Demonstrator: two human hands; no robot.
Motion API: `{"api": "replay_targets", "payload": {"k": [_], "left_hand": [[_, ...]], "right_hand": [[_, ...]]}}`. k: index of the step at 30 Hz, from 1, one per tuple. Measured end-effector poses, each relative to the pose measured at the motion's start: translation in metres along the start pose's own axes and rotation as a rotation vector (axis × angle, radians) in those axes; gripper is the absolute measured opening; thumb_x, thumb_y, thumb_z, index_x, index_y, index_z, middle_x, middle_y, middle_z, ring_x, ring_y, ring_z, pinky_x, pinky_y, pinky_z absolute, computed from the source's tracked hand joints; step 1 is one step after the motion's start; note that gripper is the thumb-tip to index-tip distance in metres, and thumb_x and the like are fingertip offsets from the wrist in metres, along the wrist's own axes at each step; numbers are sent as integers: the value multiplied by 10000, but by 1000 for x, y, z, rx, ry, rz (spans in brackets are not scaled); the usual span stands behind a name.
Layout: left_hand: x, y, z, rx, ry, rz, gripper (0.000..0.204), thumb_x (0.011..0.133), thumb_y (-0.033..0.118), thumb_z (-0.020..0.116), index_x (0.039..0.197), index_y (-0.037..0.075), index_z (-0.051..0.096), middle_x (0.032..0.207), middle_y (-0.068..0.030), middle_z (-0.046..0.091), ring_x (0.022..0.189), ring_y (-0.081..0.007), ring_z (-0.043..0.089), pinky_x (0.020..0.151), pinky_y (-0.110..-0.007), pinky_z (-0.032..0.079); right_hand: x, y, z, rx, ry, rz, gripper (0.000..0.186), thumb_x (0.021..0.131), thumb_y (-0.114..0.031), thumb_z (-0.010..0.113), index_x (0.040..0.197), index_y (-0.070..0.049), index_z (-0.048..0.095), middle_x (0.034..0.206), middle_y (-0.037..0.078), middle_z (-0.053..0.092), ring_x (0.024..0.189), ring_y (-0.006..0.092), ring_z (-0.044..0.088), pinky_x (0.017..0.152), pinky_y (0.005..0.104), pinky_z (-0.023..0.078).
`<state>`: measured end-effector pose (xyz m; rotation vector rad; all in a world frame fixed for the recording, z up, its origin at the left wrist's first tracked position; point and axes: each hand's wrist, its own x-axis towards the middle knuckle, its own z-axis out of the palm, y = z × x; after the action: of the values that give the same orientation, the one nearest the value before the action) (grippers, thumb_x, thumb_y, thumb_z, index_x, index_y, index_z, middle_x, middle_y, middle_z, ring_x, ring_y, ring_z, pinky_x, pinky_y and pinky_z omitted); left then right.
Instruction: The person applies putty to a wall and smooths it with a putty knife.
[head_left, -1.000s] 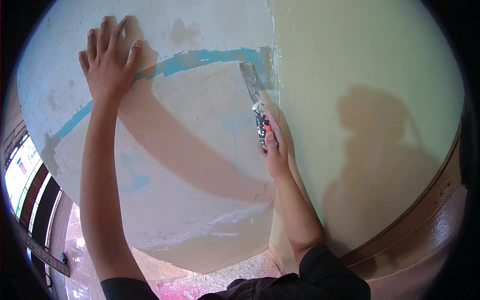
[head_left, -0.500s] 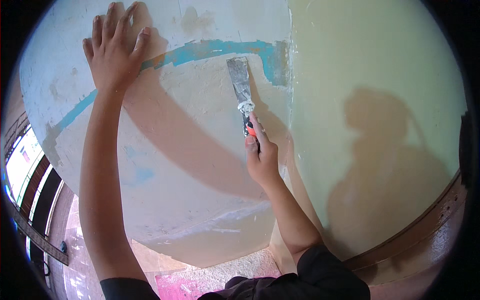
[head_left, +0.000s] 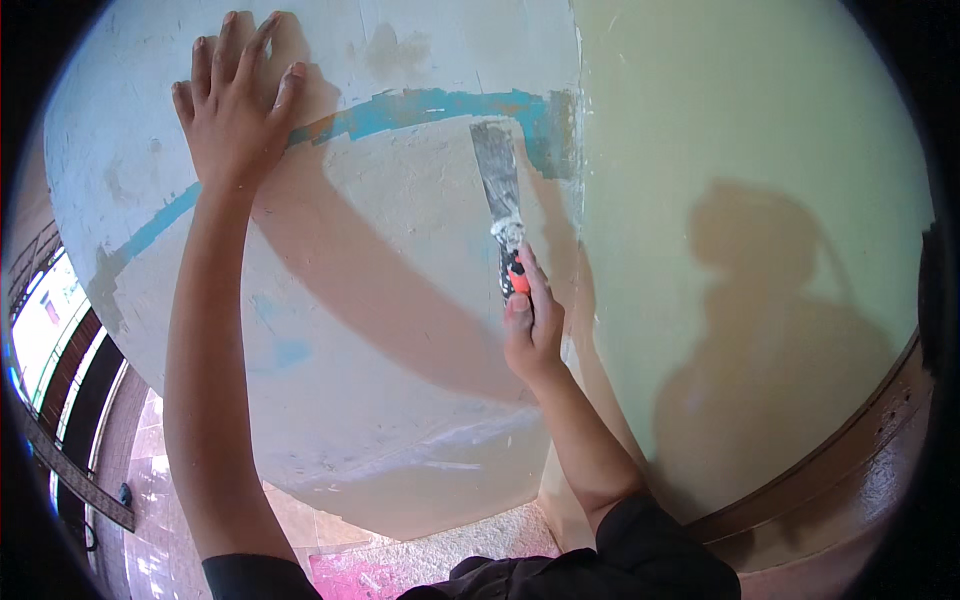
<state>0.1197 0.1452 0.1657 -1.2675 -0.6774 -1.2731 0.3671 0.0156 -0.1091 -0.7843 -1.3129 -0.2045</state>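
My right hand (head_left: 535,318) grips the dark and red handle of a putty knife (head_left: 497,168), its thumb and a finger laid along the handle. Whitish filler coats the grey blade and is caked at its neck. The blade's edge points up, close to a blue-green painted strip (head_left: 440,108) on the pale wall (head_left: 400,230); whether it touches the wall I cannot tell. My left hand (head_left: 238,110) is spread against the wall at upper left, fingers apart and holding nothing. Its wrist lies over part of the strip.
At right a yellow-green wall (head_left: 660,90) meets the pale one in a corner and carries my shadow. A brown ledge (head_left: 830,450) runs along its foot. Below lies a white-dusted pink sheet (head_left: 350,572). Tiled floor (head_left: 150,500) and a bright railed opening (head_left: 55,300) are at left.
The putty knife has shifted slightly right and down with my right hand. My left hand stays flat on the wall, and the whole view has dropped a little.
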Motion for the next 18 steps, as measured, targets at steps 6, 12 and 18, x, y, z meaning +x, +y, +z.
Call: {"api": "replay_targets", "payload": {"k": [6, 12, 18], "left_hand": [[0, 2, 1, -35, 24, 9, 587, 951, 624, 404, 1489, 388, 391, 1622, 49, 263, 1509, -251, 203, 1213, -562, 108], [1, -1, 1, -19, 16, 16, 579, 948, 610, 423, 1482, 386, 401, 1622, 48, 263, 1509, -256, 202, 1209, -569, 113], [3, 4, -1, -42, -2, -6, 579, 952, 610, 415, 1488, 393, 387, 1623, 47, 260, 1509, -262, 202, 1207, -570, 116]], "right_hand": [[-2, 0, 2, 26, -115, 151, 531, 988, -116, 468, 1513, -93, 385, 1003, 209, 675, 626, 173, 572, 664, 278, 498], [8, 0, 11, -66, -104, 38, 525, 981, -97, 452, 1498, -31, 385, 1115, 240, 670, 666, 198, 612, 683, 300, 510], [2, 0, 5, -41, 61, -127, 488, 1017, -151, 476, 1493, -70, 406, 1115, 219, 677, 805, 260, 667, 756, 326, 516]]}}
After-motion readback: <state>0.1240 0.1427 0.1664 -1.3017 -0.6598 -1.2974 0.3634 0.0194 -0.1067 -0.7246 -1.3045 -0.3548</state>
